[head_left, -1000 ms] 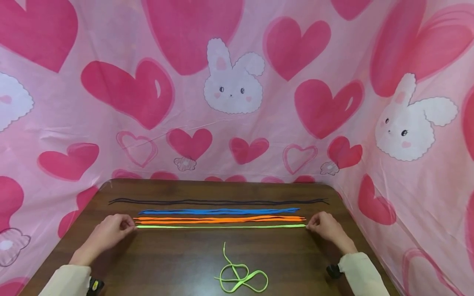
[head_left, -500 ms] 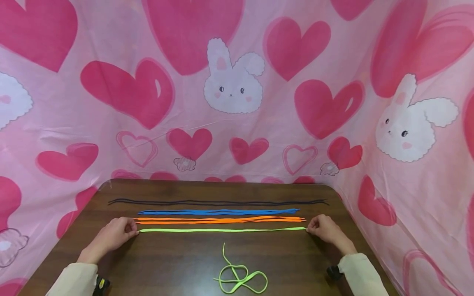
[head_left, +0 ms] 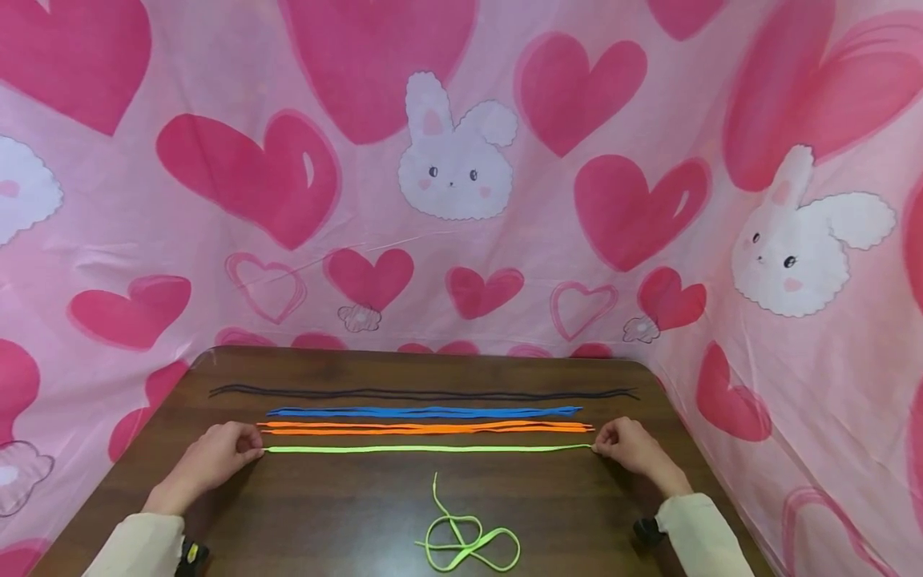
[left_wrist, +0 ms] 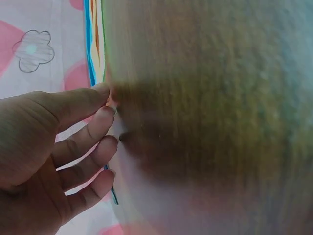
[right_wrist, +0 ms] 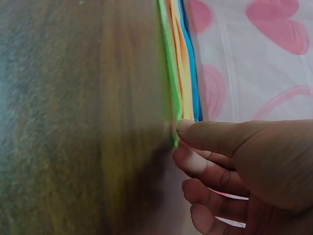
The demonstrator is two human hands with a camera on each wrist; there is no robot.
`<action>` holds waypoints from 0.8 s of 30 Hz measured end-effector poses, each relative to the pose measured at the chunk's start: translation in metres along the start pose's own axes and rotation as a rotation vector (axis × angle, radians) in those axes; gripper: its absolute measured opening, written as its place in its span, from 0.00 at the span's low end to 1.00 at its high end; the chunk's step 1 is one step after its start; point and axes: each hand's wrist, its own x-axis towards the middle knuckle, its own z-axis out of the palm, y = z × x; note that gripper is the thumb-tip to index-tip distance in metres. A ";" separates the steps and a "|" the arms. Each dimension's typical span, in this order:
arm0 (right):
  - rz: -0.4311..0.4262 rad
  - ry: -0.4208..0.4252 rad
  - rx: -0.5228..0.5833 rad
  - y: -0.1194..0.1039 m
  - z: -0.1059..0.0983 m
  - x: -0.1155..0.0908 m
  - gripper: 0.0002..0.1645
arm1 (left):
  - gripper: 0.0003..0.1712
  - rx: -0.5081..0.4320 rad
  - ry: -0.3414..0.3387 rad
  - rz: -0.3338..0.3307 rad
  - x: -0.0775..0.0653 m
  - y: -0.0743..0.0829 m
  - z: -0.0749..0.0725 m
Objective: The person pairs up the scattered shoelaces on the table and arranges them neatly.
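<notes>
A yellow-green shoelace runs straight from side to side across the table. My left hand pinches its left end between thumb and fingertips. At the other end, my right hand pinches the lace tip, and the green end shows by the thumb in the right wrist view. Just beyond lie orange laces, side by side and roughly parallel. Behind those come blue laces, then dark laces farthest back. A second yellow-green lace lies loosely looped nearer me, touched by neither hand.
The brown wooden table has rounded far corners. A pink cloth printed with hearts and rabbits hangs behind it and along both sides.
The stretched yellow-green lace has come slightly toward me, away from the orange ones. My left hand shifted right, then back left. Both hands still hold the ends; the looped lace stays put.
</notes>
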 end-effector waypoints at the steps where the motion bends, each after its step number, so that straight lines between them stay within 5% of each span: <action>1: -0.005 0.003 -0.005 -0.001 -0.001 0.000 0.07 | 0.05 0.007 0.006 -0.001 0.000 0.000 -0.001; 6: 0.015 0.035 -0.046 -0.016 -0.005 -0.002 0.06 | 0.10 0.039 0.026 -0.012 -0.006 0.008 -0.008; 10: -0.020 0.040 -0.073 -0.044 -0.003 -0.005 0.04 | 0.11 0.037 0.031 0.025 -0.010 0.031 -0.008; 17: -0.199 -0.031 -0.101 -0.109 0.019 -0.011 0.05 | 0.06 -0.069 -0.050 0.251 -0.008 0.096 0.010; 24: -0.366 -0.228 -0.121 -0.158 0.064 -0.026 0.11 | 0.03 -0.188 -0.218 0.474 -0.007 0.173 0.040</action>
